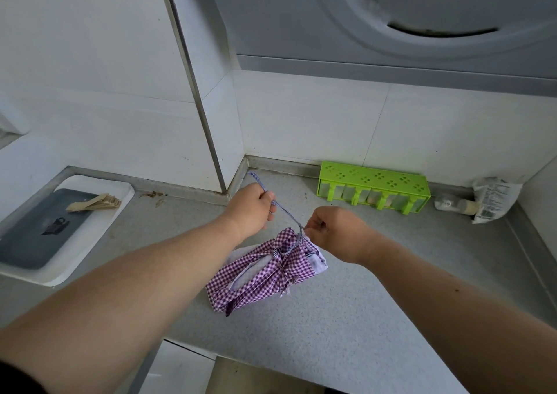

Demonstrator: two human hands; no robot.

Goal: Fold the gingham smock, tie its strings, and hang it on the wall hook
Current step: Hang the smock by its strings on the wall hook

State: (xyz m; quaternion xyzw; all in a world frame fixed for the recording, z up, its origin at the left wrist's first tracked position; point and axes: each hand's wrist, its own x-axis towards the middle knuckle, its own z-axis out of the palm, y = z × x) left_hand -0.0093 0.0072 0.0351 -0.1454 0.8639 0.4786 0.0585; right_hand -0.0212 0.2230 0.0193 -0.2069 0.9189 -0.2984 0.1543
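Smock: gingham smock (265, 273) folded into a bundle on the grey countertop (376, 288), its near edge close to the counter's front.
Left hand: left hand (251, 210) fisted round the striped string (284, 211), drawing it taut up and left.
Right hand: right hand (337, 232) pinches the string where it meets the bundle.
Knot risk: a hard pull could slip the pinch; wrap loosens, folds spring open.
Drag risk: bundle could lift or slide off the front edge.
Hook: not in view.

Folded purple gingham smock (265, 270), string (284, 211) taut
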